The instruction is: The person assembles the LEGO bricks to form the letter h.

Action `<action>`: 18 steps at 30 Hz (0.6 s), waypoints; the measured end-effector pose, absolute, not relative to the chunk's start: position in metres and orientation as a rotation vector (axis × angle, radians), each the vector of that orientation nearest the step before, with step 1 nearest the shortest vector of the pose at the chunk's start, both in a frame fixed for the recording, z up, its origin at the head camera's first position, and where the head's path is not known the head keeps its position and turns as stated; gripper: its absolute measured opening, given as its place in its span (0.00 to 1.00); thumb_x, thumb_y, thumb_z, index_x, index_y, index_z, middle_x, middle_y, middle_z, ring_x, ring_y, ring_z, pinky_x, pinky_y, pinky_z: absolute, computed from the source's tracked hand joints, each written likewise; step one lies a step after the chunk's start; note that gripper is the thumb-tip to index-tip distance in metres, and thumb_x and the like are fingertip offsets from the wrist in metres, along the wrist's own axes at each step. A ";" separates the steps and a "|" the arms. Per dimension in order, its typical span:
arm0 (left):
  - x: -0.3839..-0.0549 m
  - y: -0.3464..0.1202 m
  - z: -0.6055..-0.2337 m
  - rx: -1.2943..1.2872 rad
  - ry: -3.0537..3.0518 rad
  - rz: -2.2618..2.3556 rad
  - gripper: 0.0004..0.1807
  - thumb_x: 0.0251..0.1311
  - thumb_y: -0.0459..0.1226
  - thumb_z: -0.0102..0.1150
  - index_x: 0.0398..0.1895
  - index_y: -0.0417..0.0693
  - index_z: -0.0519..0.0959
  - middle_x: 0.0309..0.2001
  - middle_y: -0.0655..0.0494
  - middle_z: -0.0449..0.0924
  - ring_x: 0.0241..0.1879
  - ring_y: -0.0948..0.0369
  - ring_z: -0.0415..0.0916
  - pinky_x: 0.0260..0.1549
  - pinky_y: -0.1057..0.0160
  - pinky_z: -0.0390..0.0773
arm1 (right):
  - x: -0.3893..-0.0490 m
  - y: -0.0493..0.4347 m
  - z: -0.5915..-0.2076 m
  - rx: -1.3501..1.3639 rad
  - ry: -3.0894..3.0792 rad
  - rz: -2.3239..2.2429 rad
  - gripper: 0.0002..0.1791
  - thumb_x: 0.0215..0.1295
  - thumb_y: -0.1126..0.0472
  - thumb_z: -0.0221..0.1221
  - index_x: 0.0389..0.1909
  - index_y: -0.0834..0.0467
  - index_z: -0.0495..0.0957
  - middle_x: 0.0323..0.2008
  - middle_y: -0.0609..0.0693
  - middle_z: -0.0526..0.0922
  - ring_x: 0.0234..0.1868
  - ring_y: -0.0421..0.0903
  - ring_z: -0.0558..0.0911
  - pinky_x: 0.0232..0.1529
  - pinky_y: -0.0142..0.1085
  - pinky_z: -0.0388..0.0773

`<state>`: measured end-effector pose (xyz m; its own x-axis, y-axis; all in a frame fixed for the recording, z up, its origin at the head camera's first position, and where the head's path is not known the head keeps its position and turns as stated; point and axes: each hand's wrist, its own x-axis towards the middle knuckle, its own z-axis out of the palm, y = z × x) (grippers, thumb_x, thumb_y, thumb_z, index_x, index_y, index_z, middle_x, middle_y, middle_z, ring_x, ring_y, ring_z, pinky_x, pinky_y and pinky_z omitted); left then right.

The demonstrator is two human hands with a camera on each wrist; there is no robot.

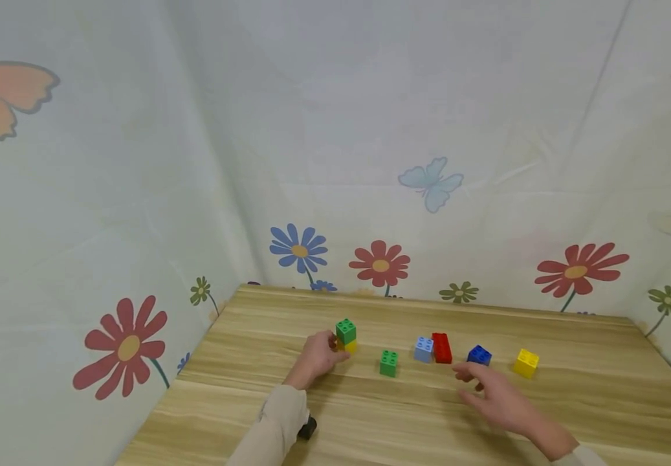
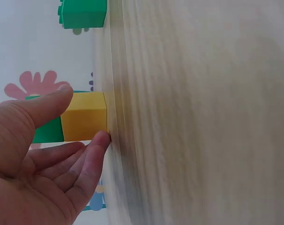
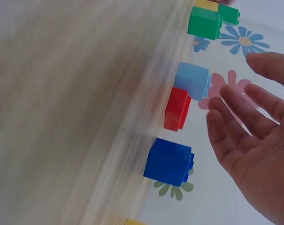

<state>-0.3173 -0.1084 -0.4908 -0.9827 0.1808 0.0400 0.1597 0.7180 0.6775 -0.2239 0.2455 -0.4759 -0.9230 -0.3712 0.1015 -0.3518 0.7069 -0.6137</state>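
Observation:
My left hand (image 1: 319, 355) holds the lower, yellow brick (image 2: 85, 117) of a two-brick stack, thumb on one side and fingers on the other. A green brick (image 1: 345, 331) sits on top of the yellow one, studs up; in the left wrist view the thumb and hand partly cover it. My right hand (image 1: 501, 400) hovers over the table with fingers spread and loosely bent, holding nothing. Nearest to it is a dark blue brick (image 3: 167, 161), with a red brick (image 3: 176, 109) and a light blue brick (image 3: 192, 80) farther left.
A second green brick (image 1: 389, 363) stands on the wooden table (image 1: 405, 421) right of the stack. Another yellow brick (image 1: 526, 363) is at the right. A small black object (image 1: 308, 428) lies beside the left sleeve. Behind the table hangs a flower-printed curtain (image 1: 335, 129).

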 end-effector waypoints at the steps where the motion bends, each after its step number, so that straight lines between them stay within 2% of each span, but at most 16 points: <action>1: -0.315 -0.109 -0.490 0.283 2.876 1.138 0.22 0.52 0.40 0.69 0.43 0.32 0.76 0.39 0.45 0.79 0.38 0.53 0.76 0.38 0.54 0.76 | -0.224 0.247 -0.475 -0.604 2.900 -1.016 0.19 0.62 0.60 0.62 0.54 0.59 0.74 0.47 0.52 0.80 0.45 0.50 0.77 0.40 0.36 0.76; 4: -0.309 -0.112 -0.489 0.321 2.873 1.114 0.22 0.52 0.40 0.69 0.43 0.31 0.76 0.37 0.46 0.79 0.36 0.55 0.75 0.36 0.55 0.77 | -0.224 0.251 -0.474 -0.593 2.968 -1.003 0.17 0.61 0.61 0.62 0.51 0.59 0.76 0.46 0.52 0.79 0.44 0.50 0.76 0.39 0.37 0.76; 7: -0.303 -0.113 -0.489 0.409 2.882 1.051 0.17 0.53 0.40 0.68 0.39 0.34 0.78 0.35 0.49 0.79 0.33 0.58 0.75 0.33 0.57 0.77 | -0.225 0.256 -0.473 -0.584 3.041 -1.004 0.17 0.59 0.64 0.63 0.49 0.60 0.77 0.46 0.54 0.78 0.44 0.52 0.76 0.39 0.40 0.77; 11: -0.295 -0.110 -0.486 0.594 2.879 0.953 0.14 0.53 0.39 0.67 0.37 0.37 0.80 0.35 0.50 0.80 0.34 0.58 0.76 0.35 0.58 0.77 | -0.229 0.263 -0.473 -0.605 3.151 -0.996 0.17 0.55 0.68 0.65 0.47 0.63 0.78 0.46 0.58 0.76 0.44 0.55 0.76 0.38 0.46 0.78; 18: -0.283 -0.093 -0.476 0.734 2.735 0.998 0.20 0.56 0.38 0.65 0.48 0.34 0.76 0.45 0.44 0.79 0.44 0.52 0.78 0.42 0.59 0.77 | -0.240 0.268 -0.473 -0.615 3.302 -0.917 0.20 0.50 0.70 0.68 0.46 0.67 0.78 0.46 0.64 0.76 0.47 0.62 0.75 0.42 0.54 0.76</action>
<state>-0.2828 -0.0925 -0.4764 -0.8713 0.4894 0.0352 0.3970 0.6611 0.6367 -0.2402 0.2676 -0.4728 -0.8822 -0.2377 0.4065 -0.4133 0.8045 -0.4265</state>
